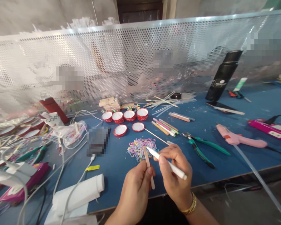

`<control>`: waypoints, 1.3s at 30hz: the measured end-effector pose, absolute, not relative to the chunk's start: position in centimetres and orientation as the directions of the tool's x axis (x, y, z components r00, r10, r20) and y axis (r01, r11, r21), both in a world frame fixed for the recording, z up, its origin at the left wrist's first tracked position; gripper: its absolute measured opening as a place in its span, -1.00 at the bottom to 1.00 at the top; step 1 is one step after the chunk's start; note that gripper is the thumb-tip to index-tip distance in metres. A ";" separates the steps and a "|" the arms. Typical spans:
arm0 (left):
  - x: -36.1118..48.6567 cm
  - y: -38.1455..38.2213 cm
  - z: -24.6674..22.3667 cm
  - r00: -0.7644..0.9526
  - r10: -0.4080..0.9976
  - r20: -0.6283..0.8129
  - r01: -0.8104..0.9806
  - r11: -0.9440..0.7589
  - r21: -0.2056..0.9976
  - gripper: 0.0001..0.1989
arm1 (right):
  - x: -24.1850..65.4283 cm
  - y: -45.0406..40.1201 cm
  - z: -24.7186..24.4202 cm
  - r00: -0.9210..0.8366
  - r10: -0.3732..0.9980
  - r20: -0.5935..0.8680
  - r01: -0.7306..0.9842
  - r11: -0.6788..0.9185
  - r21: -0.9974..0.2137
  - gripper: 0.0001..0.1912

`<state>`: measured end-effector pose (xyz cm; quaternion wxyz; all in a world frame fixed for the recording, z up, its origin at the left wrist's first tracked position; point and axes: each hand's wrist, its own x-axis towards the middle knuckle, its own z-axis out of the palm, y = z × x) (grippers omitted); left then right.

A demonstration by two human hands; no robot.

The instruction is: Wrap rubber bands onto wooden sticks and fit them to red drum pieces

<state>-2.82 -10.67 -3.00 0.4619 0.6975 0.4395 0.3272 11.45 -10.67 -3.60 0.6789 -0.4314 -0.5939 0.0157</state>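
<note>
My left hand (pixel 136 186) pinches a flat wooden craft stick (pixel 145 155) that stands tilted between thumb and fingers near the table's front edge. In my right hand (pixel 176 186) is a white marker pen (pixel 179 172), slanting up to the left. Its tapered tip is close to the stick's upper end; whether they touch I cannot tell. Just behind both lies a loose pile of pastel rubber bands (pixel 140 147). Beyond that are two round red-rimmed white lids (pixel 120 130), with several more in short stacks (pixel 129 116) behind them.
Green-handled pliers (pixel 214 145) and a pink glue gun (pixel 241 139) with a long clear glue stick (pixel 259 178) lie right. A black bottle (pixel 223 76) stands behind. Left are a phone (pixel 98 140), white cables, a paper roll (pixel 78 192) and a red flask (pixel 53 109). A perforated metal screen (pixel 131 40) spans the back.
</note>
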 end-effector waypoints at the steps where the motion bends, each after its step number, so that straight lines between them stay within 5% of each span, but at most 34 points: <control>1: -2.8 -10.7 -3.0 0.400 0.915 0.056 0.308 -0.191 0.932 -0.60 | 11.4 -10.7 -3.6 0.287 0.535 0.794 0.490 0.631 -0.602 -0.88; 21: -2.9 -10.6 -3.2 0.364 0.928 0.073 0.263 -0.177 0.948 -0.59 | 11.4 -10.5 -3.7 0.316 0.512 0.799 0.523 0.609 -0.597 -0.92; 34: -2.7 -9.7 -3.3 0.299 0.946 0.122 0.220 -0.193 0.956 -0.50 | 11.6 -11.4 -2.3 0.208 0.532 0.821 0.552 0.629 -0.547 -0.66; 39: -2.5 -10.1 -2.9 0.266 0.957 0.119 0.232 -0.183 0.955 -0.52 | 14.3 -11.4 -3.0 0.223 0.489 0.843 0.718 0.503 -0.481 -0.63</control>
